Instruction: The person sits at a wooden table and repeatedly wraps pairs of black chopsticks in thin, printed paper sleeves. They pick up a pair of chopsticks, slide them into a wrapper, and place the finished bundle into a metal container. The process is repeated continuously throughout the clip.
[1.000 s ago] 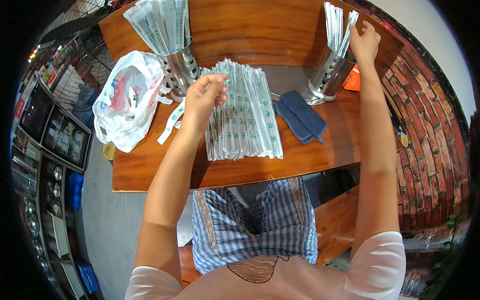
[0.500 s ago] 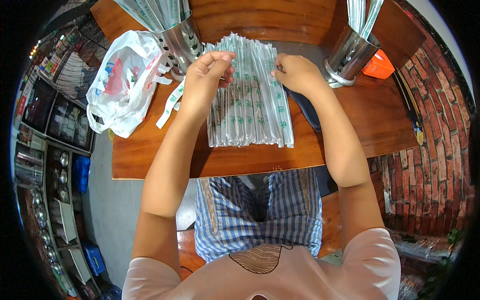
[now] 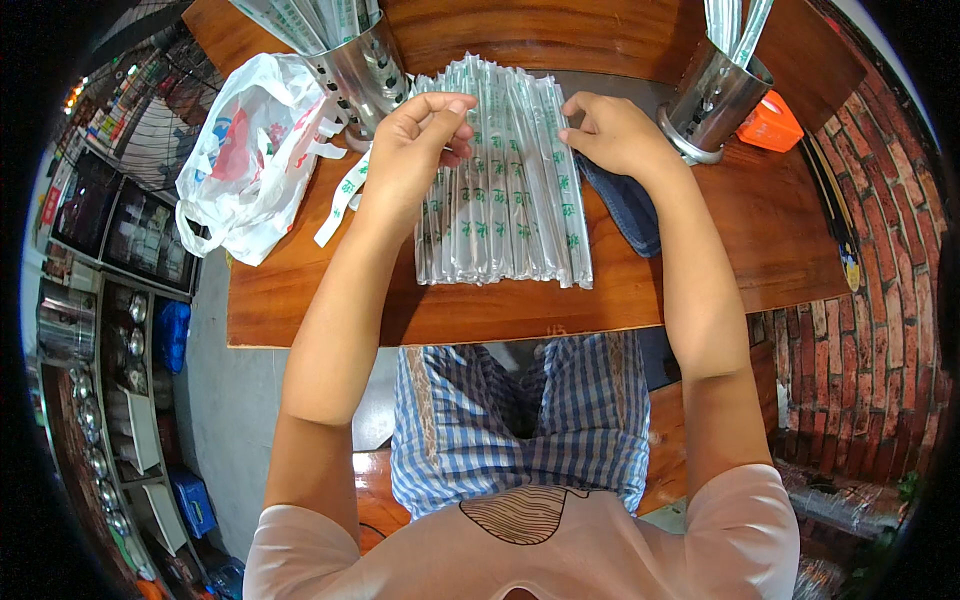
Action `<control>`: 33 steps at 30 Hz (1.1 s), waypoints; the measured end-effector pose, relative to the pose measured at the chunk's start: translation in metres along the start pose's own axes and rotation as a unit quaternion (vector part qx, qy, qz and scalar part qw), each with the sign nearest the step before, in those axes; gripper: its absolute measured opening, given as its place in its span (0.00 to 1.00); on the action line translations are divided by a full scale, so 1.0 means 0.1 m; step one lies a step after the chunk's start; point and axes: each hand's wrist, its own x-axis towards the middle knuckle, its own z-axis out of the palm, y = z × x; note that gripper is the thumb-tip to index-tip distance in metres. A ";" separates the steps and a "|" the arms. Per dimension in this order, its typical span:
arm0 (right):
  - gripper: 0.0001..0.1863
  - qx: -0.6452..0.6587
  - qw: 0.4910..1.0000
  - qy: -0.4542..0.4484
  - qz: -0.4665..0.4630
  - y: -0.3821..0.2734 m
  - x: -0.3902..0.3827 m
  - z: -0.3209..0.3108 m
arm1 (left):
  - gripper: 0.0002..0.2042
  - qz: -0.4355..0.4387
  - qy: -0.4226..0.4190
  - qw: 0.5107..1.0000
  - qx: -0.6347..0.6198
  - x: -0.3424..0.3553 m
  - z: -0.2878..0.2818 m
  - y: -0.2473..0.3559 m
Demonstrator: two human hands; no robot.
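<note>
A row of wrapped chopsticks (image 3: 500, 225) lies side by side on the wooden table, in clear plastic sleeves with green print. Over the row's left edge is my left hand (image 3: 425, 135), its thumb pressed on the bent index finger and the other fingers curled; nothing shows in it. My right hand (image 3: 618, 132) hovers at the row's right edge, thumb and index finger apart with a gap between them, holding nothing that I can see. A dark blue flat item (image 3: 630, 215) lies beneath my right wrist.
A metal holder (image 3: 365, 80) with wrapped chopsticks stands at the back left, another metal holder (image 3: 712, 105) at the back right beside an orange box (image 3: 770, 122). A white plastic bag (image 3: 250, 160) and a white printed strip (image 3: 342, 205) lie left. A brick wall (image 3: 850, 320) borders the right.
My right hand has shifted slightly right, off the chopsticks' edge, and its thumb and index finger have parted more. My left hand keeps nearly the same pose. The whole view has shifted a little.
</note>
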 end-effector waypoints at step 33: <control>0.16 0.054 0.989 -0.128 0.047 -0.02 0.02 0.08 | 0.11 0.013 -0.003 0.999 0.034 0.02 0.03 -0.01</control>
